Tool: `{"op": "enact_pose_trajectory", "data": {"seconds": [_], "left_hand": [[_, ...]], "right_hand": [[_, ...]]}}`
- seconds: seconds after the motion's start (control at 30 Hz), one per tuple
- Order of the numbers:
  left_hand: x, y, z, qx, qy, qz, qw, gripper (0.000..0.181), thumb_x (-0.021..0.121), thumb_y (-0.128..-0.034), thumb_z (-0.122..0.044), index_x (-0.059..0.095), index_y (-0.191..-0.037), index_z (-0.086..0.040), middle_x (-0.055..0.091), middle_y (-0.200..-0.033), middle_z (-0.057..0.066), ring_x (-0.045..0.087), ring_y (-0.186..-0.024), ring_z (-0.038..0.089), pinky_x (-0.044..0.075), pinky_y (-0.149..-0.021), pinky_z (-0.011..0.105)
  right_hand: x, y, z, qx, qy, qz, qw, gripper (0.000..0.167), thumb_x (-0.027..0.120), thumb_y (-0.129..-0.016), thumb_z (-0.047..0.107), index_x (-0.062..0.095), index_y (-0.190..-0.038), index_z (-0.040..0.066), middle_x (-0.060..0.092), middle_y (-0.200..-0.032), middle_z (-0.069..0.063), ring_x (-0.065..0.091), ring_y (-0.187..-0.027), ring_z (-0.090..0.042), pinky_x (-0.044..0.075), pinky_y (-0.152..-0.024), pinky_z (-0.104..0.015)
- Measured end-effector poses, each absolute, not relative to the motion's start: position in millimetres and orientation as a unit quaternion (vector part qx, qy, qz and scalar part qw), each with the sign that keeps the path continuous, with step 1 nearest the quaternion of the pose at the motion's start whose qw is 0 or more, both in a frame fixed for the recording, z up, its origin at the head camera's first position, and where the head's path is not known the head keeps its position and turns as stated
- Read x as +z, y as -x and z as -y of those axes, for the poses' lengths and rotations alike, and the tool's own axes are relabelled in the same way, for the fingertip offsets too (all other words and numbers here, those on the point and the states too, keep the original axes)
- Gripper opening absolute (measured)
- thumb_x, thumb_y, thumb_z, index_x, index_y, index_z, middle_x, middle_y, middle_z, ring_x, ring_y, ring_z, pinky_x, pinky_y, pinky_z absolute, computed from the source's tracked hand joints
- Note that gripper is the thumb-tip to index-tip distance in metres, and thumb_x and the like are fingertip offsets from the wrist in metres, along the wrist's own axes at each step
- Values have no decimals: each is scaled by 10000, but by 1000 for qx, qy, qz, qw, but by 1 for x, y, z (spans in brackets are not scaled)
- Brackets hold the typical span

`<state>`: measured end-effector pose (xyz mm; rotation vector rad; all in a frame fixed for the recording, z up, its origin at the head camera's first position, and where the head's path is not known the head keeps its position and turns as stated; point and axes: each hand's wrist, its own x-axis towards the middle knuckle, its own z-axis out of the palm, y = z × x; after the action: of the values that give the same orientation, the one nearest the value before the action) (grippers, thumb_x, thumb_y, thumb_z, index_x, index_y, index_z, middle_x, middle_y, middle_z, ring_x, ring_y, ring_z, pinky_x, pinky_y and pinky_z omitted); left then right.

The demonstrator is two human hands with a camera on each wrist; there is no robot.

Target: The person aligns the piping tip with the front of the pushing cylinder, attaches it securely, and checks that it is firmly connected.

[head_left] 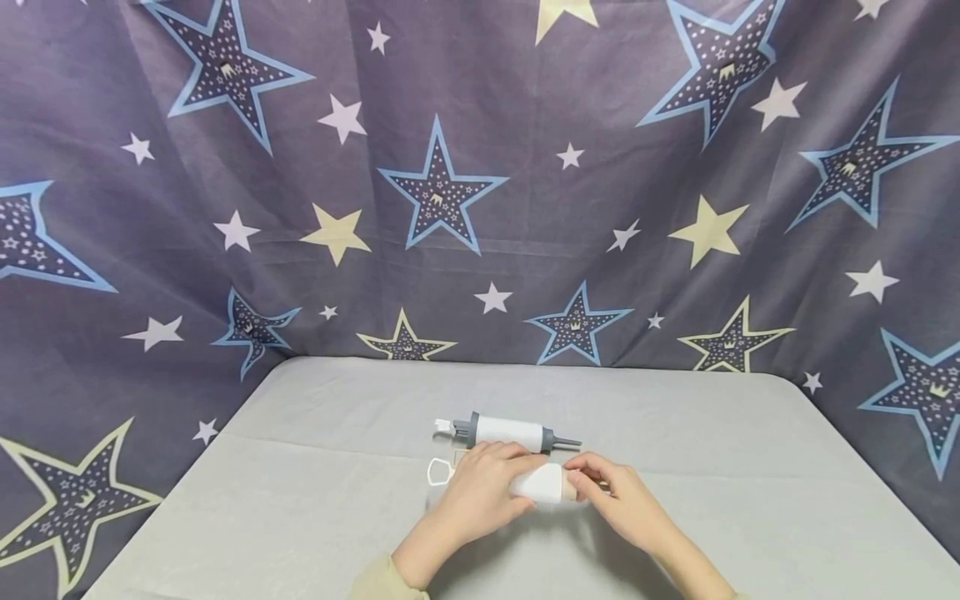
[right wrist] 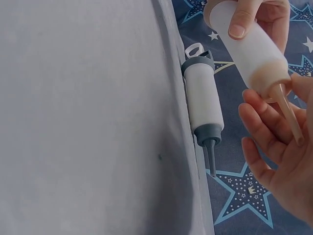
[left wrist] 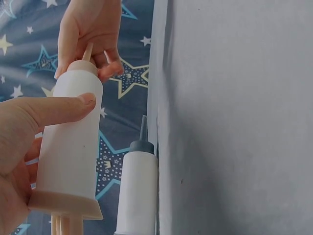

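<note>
A dessert syringe with a white barrel (left wrist: 68, 152), beige end cap and long thin nozzle (right wrist: 288, 110) is held above the table. My left hand (head_left: 486, 492) grips its barrel, with the thumb lying across it in the left wrist view. At the other end, my right hand (head_left: 622, 500) pinches the beige cap (right wrist: 270, 78) between thumb and fingers, the nozzle pointing toward the palm. A pale looped handle (head_left: 439, 472) sticks out left of the left hand. Just behind the hands lies a second syringe (head_left: 510, 433) with dark grey ends and a white barrel, touched by neither hand as far as visible.
A light grey cloth covers the table (head_left: 315, 500). Behind it and along both sides hangs a dark curtain (head_left: 525, 183) printed with stars.
</note>
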<state>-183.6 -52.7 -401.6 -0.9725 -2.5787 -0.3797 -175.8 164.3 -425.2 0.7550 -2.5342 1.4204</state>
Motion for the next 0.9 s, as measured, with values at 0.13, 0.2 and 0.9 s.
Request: {"op": "enact_pose_trajectory", "data": {"seconds": [0.13,0.2,0.9], "left_hand": [[-401,182,52,-135,347,910,182,526,753,-669,-350,619,-1166,-247,633,-1067,-79,574,-960,90,415,-850,304],[-401,182,52,-135,348,910,182,529,752,-668,-354,617,-1169,-251,634,-1066,-81,575,-957,89,416,-851,306],[-403,185,56,-140,346,910,182,527,750,-676,-357,613,-1175,-254,636,-1065,-86,572,-973,86,411,-853,304]], "right_hand": [[-427,177,-165,472,-244,845,59,156,468,-945,214,612,-981,167,639,-752,79,597,-653,-41,485,-626,-239],[-428,177,-165,472,-239,847,54,157,465,-946,230,612,-969,182,635,-745,89,601,-637,-48,489,-625,-244],[-430,178,-167,417,-281,852,142,390,765,-705,237,594,-1047,163,603,-989,119,574,-796,-22,475,-736,-256]]}}
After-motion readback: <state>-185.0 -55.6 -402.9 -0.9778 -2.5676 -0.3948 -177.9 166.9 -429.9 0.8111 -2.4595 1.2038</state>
